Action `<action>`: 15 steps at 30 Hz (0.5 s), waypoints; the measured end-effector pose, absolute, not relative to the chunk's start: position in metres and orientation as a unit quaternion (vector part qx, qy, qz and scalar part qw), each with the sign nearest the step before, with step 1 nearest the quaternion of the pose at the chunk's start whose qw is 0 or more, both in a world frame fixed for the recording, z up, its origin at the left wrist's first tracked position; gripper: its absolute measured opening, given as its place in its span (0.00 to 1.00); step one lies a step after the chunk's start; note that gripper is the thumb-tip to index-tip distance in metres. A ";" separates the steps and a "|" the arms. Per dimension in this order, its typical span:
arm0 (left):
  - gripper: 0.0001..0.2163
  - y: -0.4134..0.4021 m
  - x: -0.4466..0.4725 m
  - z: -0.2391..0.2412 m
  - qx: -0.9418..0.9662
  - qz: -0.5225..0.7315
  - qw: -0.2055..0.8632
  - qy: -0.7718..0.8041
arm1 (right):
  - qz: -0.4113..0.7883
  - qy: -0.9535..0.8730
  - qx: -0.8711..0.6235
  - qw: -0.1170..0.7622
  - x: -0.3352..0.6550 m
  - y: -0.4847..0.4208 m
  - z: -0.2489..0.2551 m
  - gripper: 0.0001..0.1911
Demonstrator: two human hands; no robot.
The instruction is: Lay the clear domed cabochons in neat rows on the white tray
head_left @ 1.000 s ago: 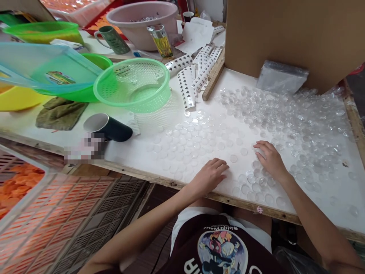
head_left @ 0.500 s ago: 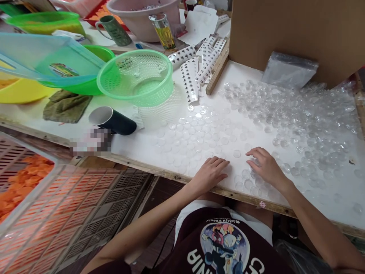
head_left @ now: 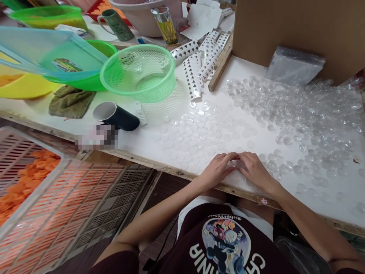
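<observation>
My left hand (head_left: pixel 220 167) and my right hand (head_left: pixel 251 167) meet at the fingertips near the table's front edge. Both are cupped, each thumb standing apart from its fingers. Clear discs (head_left: pixel 236 163) show faintly in the gap between them; whether any is gripped I cannot tell. To the left of my hands, flat transparent discs (head_left: pixel 196 134) lie spread in a single layer on the white tabletop (head_left: pixel 148 142). On the right, clear domed pieces (head_left: pixel 285 101) form a dense heap, with looser ones (head_left: pixel 273 161) beside my right hand.
A dark mug (head_left: pixel 121 117) lies on its side next to a cloth (head_left: pixel 71 102) and a green mesh basket (head_left: pixel 139 93). Printed sticker strips (head_left: pixel 191 78) lie by a wooden strip (head_left: pixel 221 70). Cardboard (head_left: pixel 285 26) stands at the back. A crate (head_left: pixel 71 198) with orange pieces is at left.
My hands have come together from apart, the right moving left and the left moving slightly right. Discs that lay between them are now mostly hidden. The view has shifted slightly.
</observation>
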State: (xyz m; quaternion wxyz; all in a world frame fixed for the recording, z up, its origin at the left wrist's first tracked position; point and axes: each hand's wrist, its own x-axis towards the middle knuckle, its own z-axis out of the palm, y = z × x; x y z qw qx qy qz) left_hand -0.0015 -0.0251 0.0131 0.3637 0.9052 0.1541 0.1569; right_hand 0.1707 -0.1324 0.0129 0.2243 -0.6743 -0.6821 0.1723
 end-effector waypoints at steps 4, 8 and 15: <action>0.22 -0.021 0.000 0.018 0.922 0.138 0.330 0.146 | 0.121 -0.668 -0.701 0.217 0.180 -0.139 0.015 0.18; 0.22 -0.009 -0.027 0.027 0.941 0.112 0.282 0.151 | 0.081 -0.659 -0.719 0.206 0.187 -0.145 0.019 0.23; 0.07 -0.007 -0.049 0.019 0.950 0.073 0.264 0.148 | 0.146 -0.751 -0.613 0.199 0.161 -0.135 0.018 0.13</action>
